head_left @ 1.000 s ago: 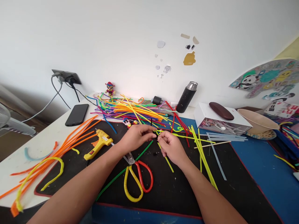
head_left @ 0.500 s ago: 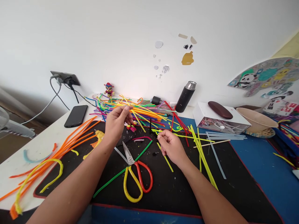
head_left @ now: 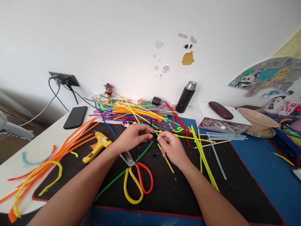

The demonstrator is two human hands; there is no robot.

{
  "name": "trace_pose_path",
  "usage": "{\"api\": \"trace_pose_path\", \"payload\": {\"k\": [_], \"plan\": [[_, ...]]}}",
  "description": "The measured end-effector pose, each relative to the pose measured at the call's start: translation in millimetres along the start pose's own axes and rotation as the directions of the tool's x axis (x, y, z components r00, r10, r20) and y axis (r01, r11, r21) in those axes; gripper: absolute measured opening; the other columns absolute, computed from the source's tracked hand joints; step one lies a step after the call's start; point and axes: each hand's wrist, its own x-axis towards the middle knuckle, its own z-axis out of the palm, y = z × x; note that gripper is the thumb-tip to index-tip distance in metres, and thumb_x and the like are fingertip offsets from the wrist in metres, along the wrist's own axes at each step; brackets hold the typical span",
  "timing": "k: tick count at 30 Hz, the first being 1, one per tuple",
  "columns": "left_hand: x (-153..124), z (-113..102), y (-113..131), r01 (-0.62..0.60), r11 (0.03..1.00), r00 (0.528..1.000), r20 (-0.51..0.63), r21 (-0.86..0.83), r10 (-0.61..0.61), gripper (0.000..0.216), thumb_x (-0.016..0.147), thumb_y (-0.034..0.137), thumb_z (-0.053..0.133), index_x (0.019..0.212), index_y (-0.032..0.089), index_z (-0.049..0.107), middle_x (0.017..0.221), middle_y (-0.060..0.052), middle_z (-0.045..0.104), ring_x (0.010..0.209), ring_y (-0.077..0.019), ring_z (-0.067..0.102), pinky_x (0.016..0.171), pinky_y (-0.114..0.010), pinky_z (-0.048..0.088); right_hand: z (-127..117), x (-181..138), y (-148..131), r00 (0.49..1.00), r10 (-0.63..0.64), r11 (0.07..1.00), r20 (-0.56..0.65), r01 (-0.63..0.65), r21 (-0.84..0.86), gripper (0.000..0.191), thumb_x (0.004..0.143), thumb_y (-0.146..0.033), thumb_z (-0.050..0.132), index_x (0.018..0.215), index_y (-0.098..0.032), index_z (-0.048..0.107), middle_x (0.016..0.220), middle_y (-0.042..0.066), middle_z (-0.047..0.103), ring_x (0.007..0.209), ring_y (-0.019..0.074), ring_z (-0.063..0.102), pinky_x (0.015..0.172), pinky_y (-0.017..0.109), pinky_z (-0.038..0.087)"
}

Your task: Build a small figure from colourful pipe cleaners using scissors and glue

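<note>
My right hand (head_left: 171, 147) is closed in a pinch on a small black pipe cleaner piece (head_left: 154, 136), hard to make out against the dark mat; a short black stem rises from it. From the other side, my left hand (head_left: 136, 135) meets the same piece with thumb and forefinger closing on it. Below the hands lie scissors (head_left: 134, 182) with one yellow and one red handle, blades partly covered by my left hand. A green pipe cleaner (head_left: 110, 184) runs beneath them. Yellow-green pipe cleaners (head_left: 204, 157) lie right of my right hand.
A yellow glue gun (head_left: 100, 147) rests left on the black mat (head_left: 174, 201), near orange pipe cleaners (head_left: 63, 149) and a phone (head_left: 75, 117). Behind are a colourful pipe cleaner pile (head_left: 136, 111), a black flask (head_left: 186, 97) and a white box (head_left: 202, 114).
My left hand has come down and right to meet my right hand at the black piece, uncovering the glue gun and covering the scissor tips. My right hand has barely moved.
</note>
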Motion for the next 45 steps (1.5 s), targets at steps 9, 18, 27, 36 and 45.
{"api": "trace_pose_path", "payload": {"k": [9, 18, 27, 36, 45], "plan": [[-1.7, 6.6, 2.5, -0.067, 0.989, 0.996, 0.063, 0.130, 0.059, 0.023, 0.092, 0.036, 0.068, 0.100, 0.016, 0.076, 0.080, -0.003, 0.073, 0.070, -0.0156, 0.064, 0.067, -0.026, 0.050, 1.5, -2.3, -3.9, 1.000, 0.004, 0.999, 0.015, -0.003, -0.032, 0.022, 0.094, -0.042, 0.061, 0.084, -0.023, 0.057, 0.048, -0.010, 0.048, 0.036, 0.0101, 0.046, 0.043, 0.022, 0.035], [-1.6, 7.4, 4.0, -0.046, 0.981, 0.997, 0.063, 0.188, 0.035, 0.019, 0.092, 0.035, 0.065, 0.092, 0.018, 0.075, 0.073, 0.000, 0.069, 0.065, -0.0143, 0.060, 0.062, -0.024, 0.045, 2.3, -2.6, -1.3, 1.000, 0.002, 0.994, 0.030, 0.002, -0.110, 0.019, 0.095, -0.039, 0.061, 0.087, -0.023, 0.058, 0.056, -0.009, 0.049, 0.037, 0.0093, 0.048, 0.042, 0.022, 0.035], [-1.1, 6.7, 3.8, -0.073, 0.965, 0.997, 0.046, 0.252, 0.064, 0.019, 0.092, 0.033, 0.064, 0.092, 0.018, 0.075, 0.075, -0.001, 0.071, 0.066, -0.0147, 0.062, 0.064, -0.024, 0.046, 1.7, -2.4, 2.1, 0.999, -0.027, 0.992, 0.036, 0.031, -0.121, 0.019, 0.099, -0.040, 0.058, 0.093, -0.022, 0.060, 0.058, -0.009, 0.052, 0.039, 0.0100, 0.050, 0.043, 0.022, 0.038], [-1.8, 7.4, 2.6, -0.065, 0.963, 0.997, 0.065, 0.260, 0.050, 0.019, 0.093, 0.034, 0.065, 0.094, 0.019, 0.077, 0.077, -0.002, 0.074, 0.068, -0.0156, 0.065, 0.064, -0.024, 0.048, 1.8, -3.1, -0.3, 0.999, -0.022, 0.987, 0.041, 0.028, -0.159, 0.014, 0.097, -0.034, 0.058, 0.089, -0.023, 0.057, 0.055, -0.009, 0.051, 0.038, 0.0104, 0.049, 0.044, 0.023, 0.037], [-9.3, -16.5, 29.2, -0.152, 0.899, 0.858, -0.396, 0.411, 0.326, 0.025, 0.098, 0.039, 0.064, 0.091, 0.019, 0.078, 0.074, -0.001, 0.075, 0.066, -0.0153, 0.066, 0.064, -0.025, 0.050, 2.3, -2.0, 0.3, 0.999, -0.032, 0.989, 0.017, 0.034, -0.144, 0.015, 0.096, -0.035, 0.058, 0.086, -0.024, 0.057, 0.055, -0.009, 0.049, 0.038, 0.0112, 0.049, 0.045, 0.025, 0.037]]}}
